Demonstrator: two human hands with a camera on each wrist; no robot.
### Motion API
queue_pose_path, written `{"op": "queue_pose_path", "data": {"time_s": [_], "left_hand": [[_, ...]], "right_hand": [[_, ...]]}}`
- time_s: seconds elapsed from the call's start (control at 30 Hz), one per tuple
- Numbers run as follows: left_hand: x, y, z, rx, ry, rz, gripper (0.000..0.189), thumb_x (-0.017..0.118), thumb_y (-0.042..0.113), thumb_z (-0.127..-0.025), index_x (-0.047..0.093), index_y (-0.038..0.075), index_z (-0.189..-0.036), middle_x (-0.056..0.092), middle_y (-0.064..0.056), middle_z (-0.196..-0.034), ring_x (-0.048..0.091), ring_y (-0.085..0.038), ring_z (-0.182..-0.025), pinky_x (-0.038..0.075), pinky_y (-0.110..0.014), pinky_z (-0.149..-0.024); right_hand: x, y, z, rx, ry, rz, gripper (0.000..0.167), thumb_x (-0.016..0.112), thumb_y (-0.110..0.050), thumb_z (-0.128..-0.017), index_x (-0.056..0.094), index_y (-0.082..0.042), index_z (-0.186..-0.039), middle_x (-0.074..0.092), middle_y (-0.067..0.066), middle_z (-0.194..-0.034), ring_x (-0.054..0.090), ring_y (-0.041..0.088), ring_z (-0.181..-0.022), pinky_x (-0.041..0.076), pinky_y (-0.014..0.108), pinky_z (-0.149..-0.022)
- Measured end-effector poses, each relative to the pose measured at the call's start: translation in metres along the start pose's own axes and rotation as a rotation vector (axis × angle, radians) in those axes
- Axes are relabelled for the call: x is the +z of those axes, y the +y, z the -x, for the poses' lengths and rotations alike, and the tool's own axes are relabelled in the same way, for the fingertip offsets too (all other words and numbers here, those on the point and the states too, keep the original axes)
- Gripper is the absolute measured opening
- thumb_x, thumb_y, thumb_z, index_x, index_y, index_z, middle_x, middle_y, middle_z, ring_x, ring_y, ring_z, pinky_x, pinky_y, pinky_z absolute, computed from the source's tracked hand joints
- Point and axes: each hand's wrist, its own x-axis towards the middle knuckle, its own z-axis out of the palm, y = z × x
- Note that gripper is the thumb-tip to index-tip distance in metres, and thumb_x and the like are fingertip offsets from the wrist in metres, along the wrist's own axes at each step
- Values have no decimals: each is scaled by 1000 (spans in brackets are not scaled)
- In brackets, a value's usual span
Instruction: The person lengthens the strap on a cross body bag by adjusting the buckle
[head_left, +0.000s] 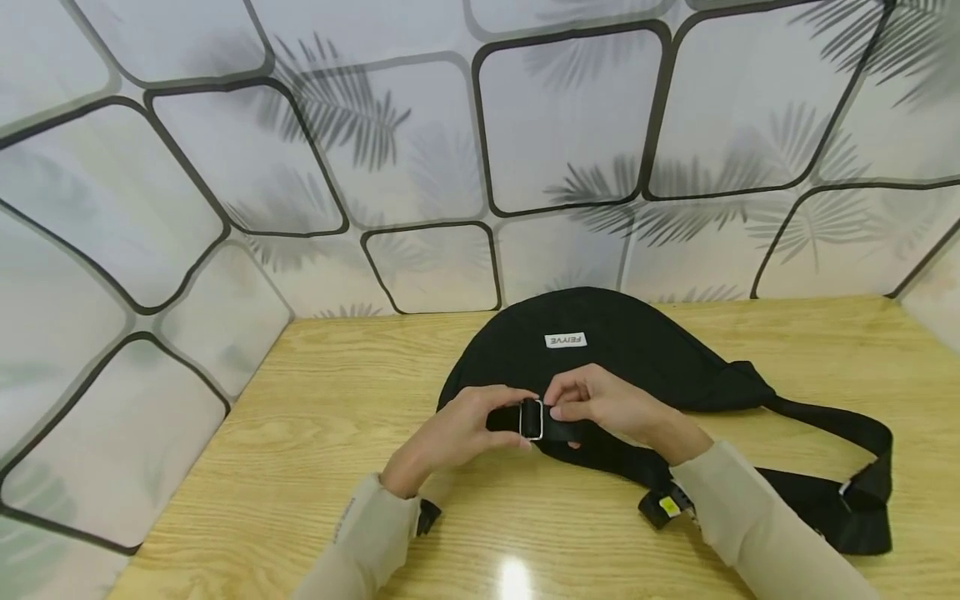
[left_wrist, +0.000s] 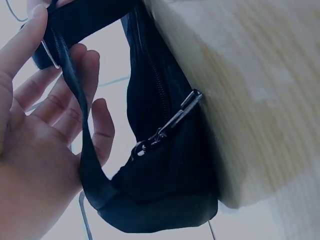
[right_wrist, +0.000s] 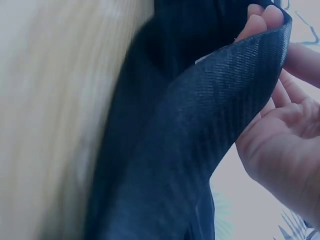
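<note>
A black waist bag (head_left: pixel 517 350) with a white label (head_left: pixel 566 340) lies on the wooden table. My left hand (head_left: pixel 457 425) holds the metal slide buckle (head_left: pixel 532 419) on its strap between thumb and forefinger. Just right of the buckle, my right hand (head_left: pixel 611 404) pinches the black webbing strap (head_left: pixel 562 429). In the left wrist view a strap loop runs down past my left hand (left_wrist: pixel 40 130) to the bag end, where a metal zipper pull (left_wrist: pixel 175 120) hangs. The right wrist view has the wide strap (right_wrist: pixel 200 115) folded over the fingertips of my right hand (right_wrist: pixel 285 140).
The rest of the strap (head_left: pixel 862 433) loops over the table (head_left: pixel 330 417) on the right, with a second adjuster (head_left: pixel 846 492) on it. Behind and to the left stands a pale patterned cloth (head_left: pixel 420 133). Dark wrist devices (head_left: pixel 660 507) sit at both cuffs.
</note>
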Motion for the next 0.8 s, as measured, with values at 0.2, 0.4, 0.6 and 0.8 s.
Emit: {"op": "queue_pose_path", "data": {"time_s": [0.2, 0.4, 0.6, 0.8], "left_hand": [[3, 1, -2, 16, 20, 35, 48, 79, 10, -89, 64, 4, -134, 70, -6, -124, 63, -17, -116, 49, -31, -98], [-1, 1, 0, 6, -2, 19, 52, 77, 11, -90, 60, 2, -138, 65, -9, -133, 60, -20, -123, 46, -33, -102], [-6, -1, 3, -14, -12, 38, 53, 74, 15, -94, 57, -1, -141, 59, -12, -141, 56, -27, -129, 44, -38, -106], [-7, -1, 3, -23, -13, 42, 54, 75, 14, -93, 56, -2, -142, 58, -13, -141, 56, -27, -129, 45, -38, -106]], "right_hand": [[2, 0, -1, -53, -24, -72, 10, 54, 9, -98, 61, 15, -99, 73, 4, -84, 62, 13, -67, 54, 29, -60], [-9, -3, 5, 33, -54, 98, 15, 58, 2, -98, 61, 15, -105, 56, -8, -70, 45, 5, -60, 41, 21, -60], [-21, -5, 10, 68, -103, 242, 16, 61, 0, -97, 63, 14, -103, 42, -8, -63, 36, 5, -55, 34, 22, -56], [-27, -3, 10, 59, -131, 257, 14, 60, 1, -97, 62, 15, -99, 43, -9, -63, 37, 4, -55, 33, 21, -55]]}}
